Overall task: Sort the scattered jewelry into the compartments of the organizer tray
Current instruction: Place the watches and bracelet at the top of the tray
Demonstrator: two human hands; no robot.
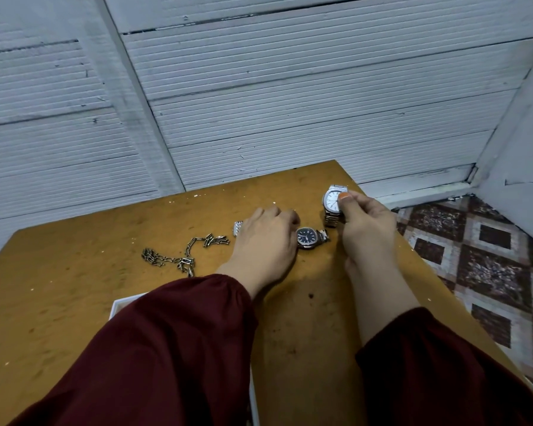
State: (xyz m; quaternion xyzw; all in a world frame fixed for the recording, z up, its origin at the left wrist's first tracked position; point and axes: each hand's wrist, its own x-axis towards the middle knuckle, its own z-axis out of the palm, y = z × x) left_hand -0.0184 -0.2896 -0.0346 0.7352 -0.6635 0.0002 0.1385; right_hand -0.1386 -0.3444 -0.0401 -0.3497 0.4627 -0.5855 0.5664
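Grip R: right hand (366, 229) pinches white-dial watch (331, 198), thumb on dial edge; watch upright, strap hanging under thumb.
Grip L: left hand (265, 238) knuckles up, fingers curled down on table (74, 287); what's under it is hidden, can't tell if it's gripping.
Betw. hands: dark-dial watch (307, 238) flat on table, right against L hand.
Far side of L hand: silver strap end (237, 228) pokes out.
Left of L hand: chain (182, 255) loose, not touching.
Under L sleeve: tray (117, 305), white corner only.
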